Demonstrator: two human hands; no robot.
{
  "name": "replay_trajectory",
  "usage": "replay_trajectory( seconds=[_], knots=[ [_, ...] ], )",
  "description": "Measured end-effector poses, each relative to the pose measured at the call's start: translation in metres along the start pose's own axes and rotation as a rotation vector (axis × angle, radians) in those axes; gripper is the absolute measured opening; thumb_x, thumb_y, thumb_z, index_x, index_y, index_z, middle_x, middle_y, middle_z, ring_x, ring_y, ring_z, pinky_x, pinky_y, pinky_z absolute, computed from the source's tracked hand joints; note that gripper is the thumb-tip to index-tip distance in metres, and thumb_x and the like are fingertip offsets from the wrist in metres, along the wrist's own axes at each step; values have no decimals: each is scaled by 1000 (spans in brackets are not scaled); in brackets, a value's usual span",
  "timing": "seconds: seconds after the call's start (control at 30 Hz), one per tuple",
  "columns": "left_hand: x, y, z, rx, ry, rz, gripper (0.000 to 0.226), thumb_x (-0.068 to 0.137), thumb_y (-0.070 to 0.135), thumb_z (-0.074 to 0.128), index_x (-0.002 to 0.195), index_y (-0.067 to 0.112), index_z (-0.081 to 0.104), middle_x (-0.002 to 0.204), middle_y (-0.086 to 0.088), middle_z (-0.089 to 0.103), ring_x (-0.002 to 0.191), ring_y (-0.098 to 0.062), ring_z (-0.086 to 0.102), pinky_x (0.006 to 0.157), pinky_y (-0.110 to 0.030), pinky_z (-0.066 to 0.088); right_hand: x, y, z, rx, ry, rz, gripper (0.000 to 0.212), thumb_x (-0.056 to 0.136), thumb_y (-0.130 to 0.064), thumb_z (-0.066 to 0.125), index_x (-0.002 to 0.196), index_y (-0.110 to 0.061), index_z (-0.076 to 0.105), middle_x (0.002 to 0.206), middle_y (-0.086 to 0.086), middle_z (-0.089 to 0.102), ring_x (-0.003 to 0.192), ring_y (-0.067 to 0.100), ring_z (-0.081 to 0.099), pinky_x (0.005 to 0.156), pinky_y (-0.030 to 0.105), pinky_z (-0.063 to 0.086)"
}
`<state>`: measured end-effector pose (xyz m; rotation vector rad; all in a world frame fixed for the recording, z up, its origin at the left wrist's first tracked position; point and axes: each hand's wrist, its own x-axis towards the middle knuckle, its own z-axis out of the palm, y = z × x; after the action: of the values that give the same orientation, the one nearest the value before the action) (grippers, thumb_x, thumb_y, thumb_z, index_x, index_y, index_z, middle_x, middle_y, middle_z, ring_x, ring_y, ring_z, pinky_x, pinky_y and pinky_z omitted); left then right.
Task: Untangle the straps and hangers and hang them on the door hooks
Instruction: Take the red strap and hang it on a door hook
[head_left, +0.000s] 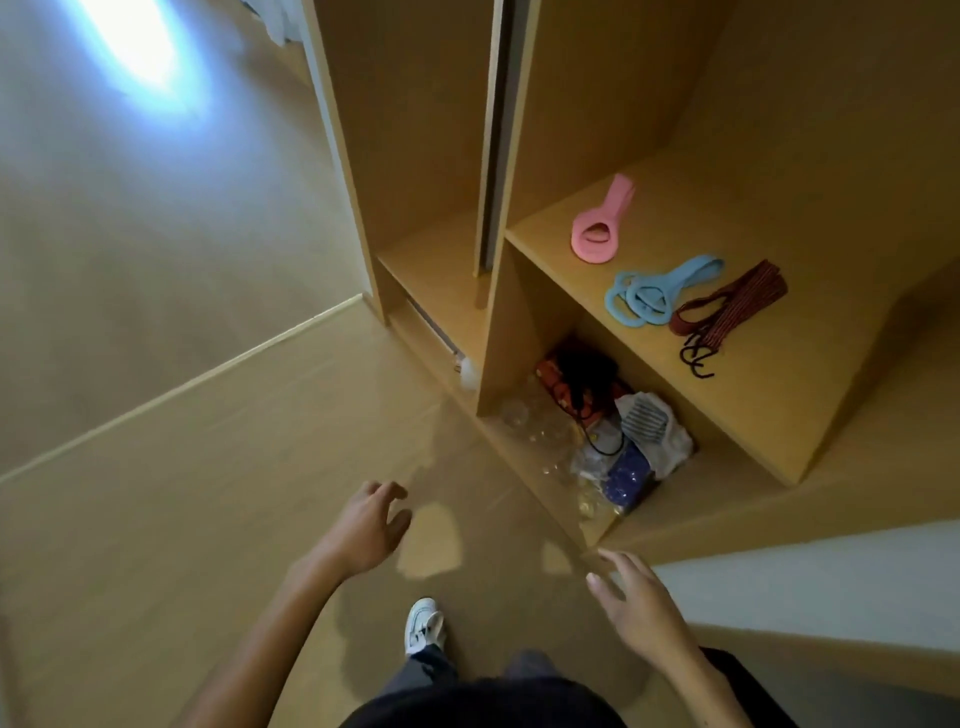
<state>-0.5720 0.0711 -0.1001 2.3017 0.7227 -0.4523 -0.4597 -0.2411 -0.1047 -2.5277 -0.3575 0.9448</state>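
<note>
Nothing looks hung yet, by my reckoning: the pink hanger, the blue hangers and the dark red straps all lie on the wardrobe shelf, with no door hooks in sight. The blue pair overlap and touch the straps. Each piece runs diagonally, looped end toward the shelf's front edge, and the straps' hooks point that way too. Left hand and right hand hover open and empty, well short of the shelf.
</note>
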Motion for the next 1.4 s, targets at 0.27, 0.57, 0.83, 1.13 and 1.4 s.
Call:
replay_trajectory(
  seconds=[0.27, 0.57, 0.83, 1.13, 1.4],
  knots=[
    [116, 55, -57, 59, -35, 107, 35, 94, 31, 48, 126, 18, 48, 122, -3, 49, 115, -21, 52, 94, -26, 40, 51, -12, -30, 100, 72, 107, 45, 94, -40, 47, 136, -25, 43, 142, -7, 41, 130, 11, 40, 106, 30, 36],
    [195, 113, -72, 171, -111, 151, 36, 95, 33, 45, 129, 20, 46, 130, -2, 47, 120, -19, 49, 103, -29, 40, 153, -53, -141, 178, 280, -78, 43, 95, -35, 48, 135, -21, 45, 127, -8, 48, 109, 1, 47, 81, 6, 39],
    [263, 219, -112, 144, -37, 467, 31, 93, 24, 48, 124, 20, 52, 119, 7, 47, 112, -13, 51, 98, -25, 41, 189, -72, -231, 201, 648, -54, 25, 94, -26, 53, 115, -14, 59, 102, 1, 57, 86, 16, 58, 71, 28, 47],
    [335, 318, -117, 170, -86, 749, 33, 82, 45, 45, 104, 25, 59, 114, -12, 58, 106, -34, 59, 92, -39, 47, 241, -68, -266, 255, 723, 513, 86, 83, -59, 53, 146, -14, 16, 133, 11, 37, 124, 32, 39, 92, 44, 43],
    [372, 346, -113, 241, -204, 846, 24, 93, 26, 49, 114, 17, 56, 103, 1, 53, 86, -11, 52, 88, -20, 31, 277, -88, -261, 212, 719, 736, 66, 81, -40, 62, 128, -3, 34, 124, 16, 46, 116, 34, 46, 87, 45, 46]
  ],
)
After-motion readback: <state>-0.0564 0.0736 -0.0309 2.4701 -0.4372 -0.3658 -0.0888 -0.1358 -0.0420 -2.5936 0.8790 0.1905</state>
